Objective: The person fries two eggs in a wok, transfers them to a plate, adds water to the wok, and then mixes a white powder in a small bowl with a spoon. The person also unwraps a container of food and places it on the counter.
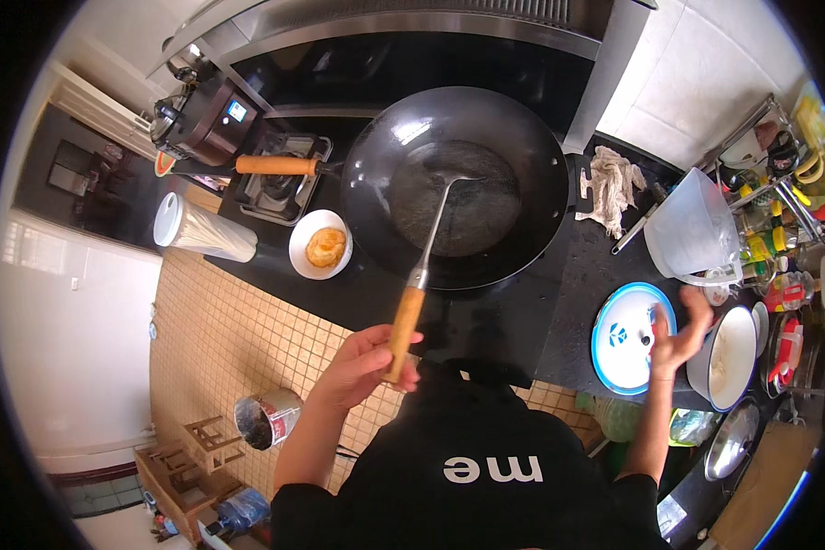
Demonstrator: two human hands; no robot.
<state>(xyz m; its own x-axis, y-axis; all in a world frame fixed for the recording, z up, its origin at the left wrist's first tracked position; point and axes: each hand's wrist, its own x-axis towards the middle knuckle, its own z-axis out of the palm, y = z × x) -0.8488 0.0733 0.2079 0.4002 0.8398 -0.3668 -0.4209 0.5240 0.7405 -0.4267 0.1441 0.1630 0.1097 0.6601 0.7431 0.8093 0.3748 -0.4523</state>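
Note:
My left hand grips the wooden handle of a metal wok spatula. The spatula's head rests inside a large black wok on the cooktop, where the bottom looks wet or oily. To the right, my right hand hangs over the right part of a white enamel lid with a blue rim, its fingers spread and slightly blurred. Beside that hand stands a white enamel bowl with pale contents. A white bowl with a browned fried egg or similar food stands left of the wok.
The wok's wooden handle reaches left over a second burner. A clear container of noodles lies at the left edge. A crumpled cloth, a translucent plastic pitcher and several bottles stand at the right. Below is a bucket.

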